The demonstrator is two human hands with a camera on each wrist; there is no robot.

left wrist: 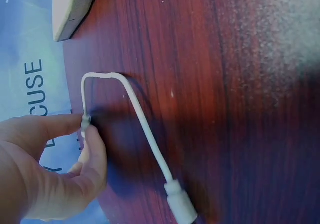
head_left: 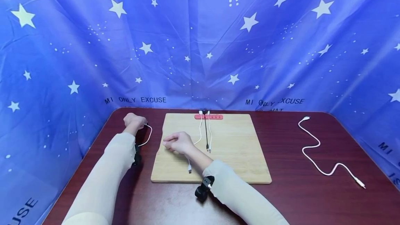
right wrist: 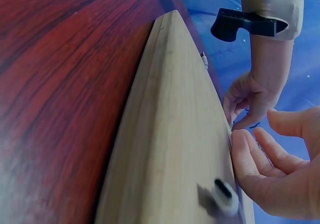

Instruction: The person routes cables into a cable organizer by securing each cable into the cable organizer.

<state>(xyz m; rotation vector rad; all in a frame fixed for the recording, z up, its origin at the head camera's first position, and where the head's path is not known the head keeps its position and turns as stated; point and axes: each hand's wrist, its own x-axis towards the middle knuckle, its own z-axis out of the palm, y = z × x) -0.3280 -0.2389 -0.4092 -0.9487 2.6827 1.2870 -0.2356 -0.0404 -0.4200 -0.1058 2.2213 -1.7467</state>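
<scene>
A blue curtain printed with white stars, dots and black lettering hangs in folds behind and along both sides of a dark red, wood-grained table, whose polished top catches a pale sheen near the front. A pale wooden board lies flat across the middle, with a red strip along its far edge. From there a black cable and a straight white cable run toward the near side, and a bent white cable passes behind the right hand, its metal-tipped plug showing again below. Away to the right, a long white cable snakes over bare wood. The curved white cable is left of the board, near the table's far left corner: smooth, matt and slim, it rises from the fingertips, turns in a rounded bend and slopes down to a thicker white cylindrical connector; whether that end touches the wood cannot be told. The left hand has its grip closed in a pinch on the cable's other end, mostly hidden by finger and thumb. The right hand's grip is loose above the board, thumb apart from the gently bent fingers, with nothing visible between them.
</scene>
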